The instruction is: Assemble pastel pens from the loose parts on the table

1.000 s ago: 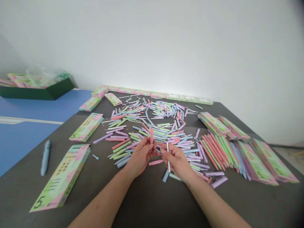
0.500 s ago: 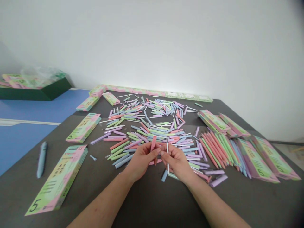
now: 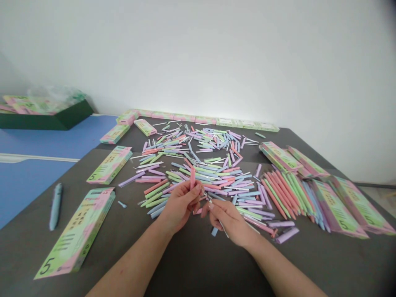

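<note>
Right hand [image 3: 228, 219], grip unclear, dropped; left hand [image 3: 178, 207] pinches pink tube [image 3: 192, 177] jutting above it.

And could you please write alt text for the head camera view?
The left hand holds a pink tube while the right hand pinches a small indistinct piece, above scattered pastel pen parts on a dark table; patterned boxes lie on both sides.

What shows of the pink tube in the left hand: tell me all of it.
The pink tube is slim, straight and plain, with a smooth, plastic-looking surface. It stands nearly upright, its upper end clear of the grip. The thumb and fingers of the left hand pinch it and hide its lower part, so its full length cannot be told. From this view it appears in front of the heap of loose pen parts.
</note>
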Demonstrator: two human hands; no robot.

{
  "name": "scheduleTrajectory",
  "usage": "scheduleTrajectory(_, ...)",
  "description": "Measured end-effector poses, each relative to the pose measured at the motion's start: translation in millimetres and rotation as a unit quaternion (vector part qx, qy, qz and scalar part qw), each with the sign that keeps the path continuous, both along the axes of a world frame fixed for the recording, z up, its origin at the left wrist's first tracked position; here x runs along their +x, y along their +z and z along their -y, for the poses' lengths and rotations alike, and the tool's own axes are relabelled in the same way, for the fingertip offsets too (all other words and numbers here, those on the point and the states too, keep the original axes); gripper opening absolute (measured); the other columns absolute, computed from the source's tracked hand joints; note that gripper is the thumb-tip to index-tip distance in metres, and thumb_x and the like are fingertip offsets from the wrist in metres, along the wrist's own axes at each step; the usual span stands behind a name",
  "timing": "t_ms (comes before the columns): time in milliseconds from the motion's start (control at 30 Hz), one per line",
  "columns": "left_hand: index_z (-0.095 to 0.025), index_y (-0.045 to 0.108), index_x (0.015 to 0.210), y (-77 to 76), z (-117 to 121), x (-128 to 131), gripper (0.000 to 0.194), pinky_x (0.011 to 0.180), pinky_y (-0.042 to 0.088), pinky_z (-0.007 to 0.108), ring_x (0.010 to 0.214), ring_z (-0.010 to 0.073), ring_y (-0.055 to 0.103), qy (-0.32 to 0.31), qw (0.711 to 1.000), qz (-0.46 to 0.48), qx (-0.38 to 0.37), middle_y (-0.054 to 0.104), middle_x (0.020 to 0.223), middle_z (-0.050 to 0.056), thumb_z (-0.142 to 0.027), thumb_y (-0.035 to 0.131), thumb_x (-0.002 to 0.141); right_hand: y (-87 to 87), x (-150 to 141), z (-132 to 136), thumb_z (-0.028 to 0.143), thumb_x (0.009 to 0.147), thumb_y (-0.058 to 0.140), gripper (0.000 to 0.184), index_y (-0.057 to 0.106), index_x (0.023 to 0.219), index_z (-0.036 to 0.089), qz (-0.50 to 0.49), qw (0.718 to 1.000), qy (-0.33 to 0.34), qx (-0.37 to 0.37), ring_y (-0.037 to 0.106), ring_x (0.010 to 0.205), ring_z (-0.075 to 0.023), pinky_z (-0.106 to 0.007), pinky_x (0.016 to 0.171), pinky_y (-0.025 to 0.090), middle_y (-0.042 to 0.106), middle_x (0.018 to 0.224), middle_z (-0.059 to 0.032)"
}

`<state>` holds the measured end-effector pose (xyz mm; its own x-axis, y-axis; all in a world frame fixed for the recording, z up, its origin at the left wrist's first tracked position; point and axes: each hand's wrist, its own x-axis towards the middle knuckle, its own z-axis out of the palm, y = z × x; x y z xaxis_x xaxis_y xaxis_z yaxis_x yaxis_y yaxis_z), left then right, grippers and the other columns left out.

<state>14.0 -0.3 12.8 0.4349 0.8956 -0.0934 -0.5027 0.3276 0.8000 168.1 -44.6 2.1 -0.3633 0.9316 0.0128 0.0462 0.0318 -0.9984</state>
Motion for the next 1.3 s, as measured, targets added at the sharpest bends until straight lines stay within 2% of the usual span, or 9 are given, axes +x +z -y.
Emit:
scheduleTrajectory(233, -0.014, 0.058, 0.075, -1.5, 0.9, 0.9, 0.018, 0.038, 0.035, 0.014, 0.041, 0.0026, 0.025, -0.011, 1.000, -0.010, 0.004, 0.032, 0.051, -0.009, -0.029, 0.066, 0.081, 2.5, -0.5, 1.2, 0.040, 0.096, 0.040, 0.037, 0.062, 0.082, 0.013, 0.011, 1.000, 0.009, -0.002, 0.036, 0.044, -0.0072, -0.021, 0.045, 0.029, 0.040, 0.049, 0.0065)
scheduleTrajectory(567, -0.014, 0.058, 0.074, 0.0, -0.2, 1.0, 0.023, 0.037, 0.034, 0.014, 0.041, 0.0018, 0.027, 0.006, 1.000, -0.028, 0.007, 0.042, 0.055, -0.007, -0.033, 0.070, 0.078, 5.1, -0.9, 2.7, 0.043, 0.095, 0.040, 0.040, 0.063, 0.081, 0.013, 0.013, 1.000, 0.012, -0.009, 0.036, 0.044, -0.0080, -0.021, 0.045, 0.029, 0.040, 0.049, 0.0060)
scheduleTrajectory(833, -0.014, 0.058, 0.076, -1.7, 0.6, 1.5, 0.022, 0.038, 0.034, 0.015, 0.038, 0.0027, 0.030, -0.009, 0.999, -0.027, 0.017, 0.034, 0.048, -0.009, -0.033, 0.067, 0.081, 2.2, -1.5, 2.0, 0.043, 0.095, 0.040, 0.040, 0.062, 0.080, 0.014, 0.011, 1.000, 0.016, -0.015, 0.036, 0.044, -0.0077, -0.021, 0.045, 0.030, 0.041, 0.049, 0.0059)
scheduleTrajectory(1300, -0.014, 0.057, 0.074, -1.5, 0.6, 3.8, 0.027, 0.036, 0.031, 0.014, 0.040, 0.0018, 0.027, 0.035, 0.999, -0.025, 0.002, 0.041, 0.053, -0.008, -0.035, 0.074, 0.074, 5.0, -1.8, 1.7, 0.042, 0.096, 0.039, 0.039, 0.062, 0.081, 0.015, 0.034, 0.999, 0.020, -0.013, 0.039, 0.045, -0.0080, -0.021, 0.045, 0.032, 0.044, 0.050, 0.0053)
